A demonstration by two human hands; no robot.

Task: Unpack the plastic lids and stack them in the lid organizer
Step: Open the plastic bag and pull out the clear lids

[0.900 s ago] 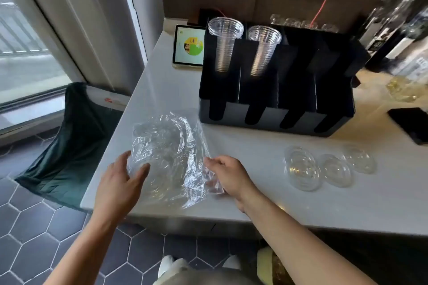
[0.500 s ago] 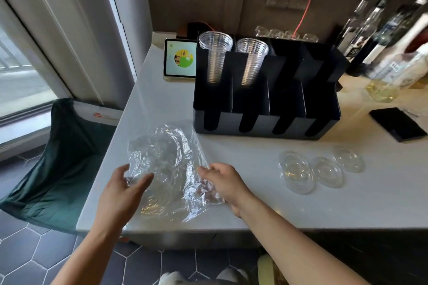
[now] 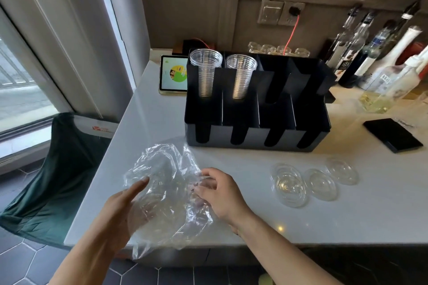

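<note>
A crumpled clear plastic bag with clear lids inside lies at the counter's front edge, its lower end hanging over. My left hand grips the bag's left side, with the fingers showing through the film. My right hand pinches the bag's right edge. Three groups of loose clear lids lie on the counter to the right. Behind them stands the black lid organizer, whose front slots look dark and empty. Two stacks of clear cups stand in its back row.
A tablet leans behind the organizer's left end. Bottles crowd the back right, near a black flat case. A dark green bag hangs off the counter's left side above the tiled floor.
My left hand has slid further under the bag, and the bag has come nearer the front edge, hanging over it. My right hand has closed on its right edge.
</note>
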